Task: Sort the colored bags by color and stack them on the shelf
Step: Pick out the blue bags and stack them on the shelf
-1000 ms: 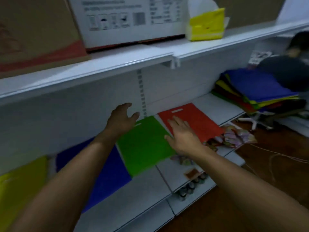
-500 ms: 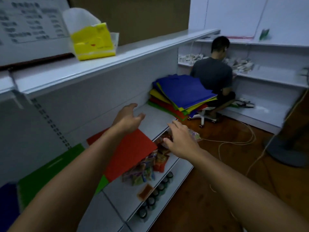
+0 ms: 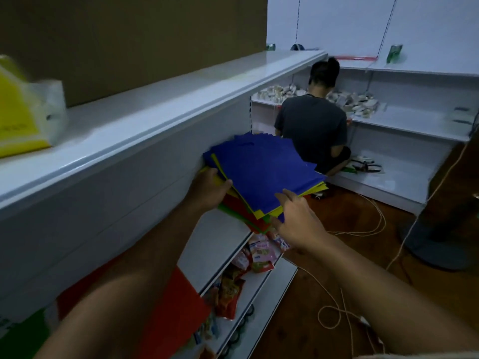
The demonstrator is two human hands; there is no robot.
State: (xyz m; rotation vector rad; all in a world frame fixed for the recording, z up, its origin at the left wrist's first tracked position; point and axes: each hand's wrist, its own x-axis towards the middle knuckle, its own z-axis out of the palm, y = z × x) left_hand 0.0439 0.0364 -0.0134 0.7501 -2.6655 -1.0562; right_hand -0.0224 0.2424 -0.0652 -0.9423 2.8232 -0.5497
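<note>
Both arms outstretched, left hand (image 3: 207, 189) fingers curled, right hand (image 3: 298, 224) fingers spread

A shop — white display shelves (image 3: 160, 104), snack packets (image 3: 261, 252).

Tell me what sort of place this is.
Probably a small shop being stocked: long white metal display shelves, bright packaged snacks on a lower shelf, and a seated person in a dark shirt sorting small boxes onto another shelf.
</note>
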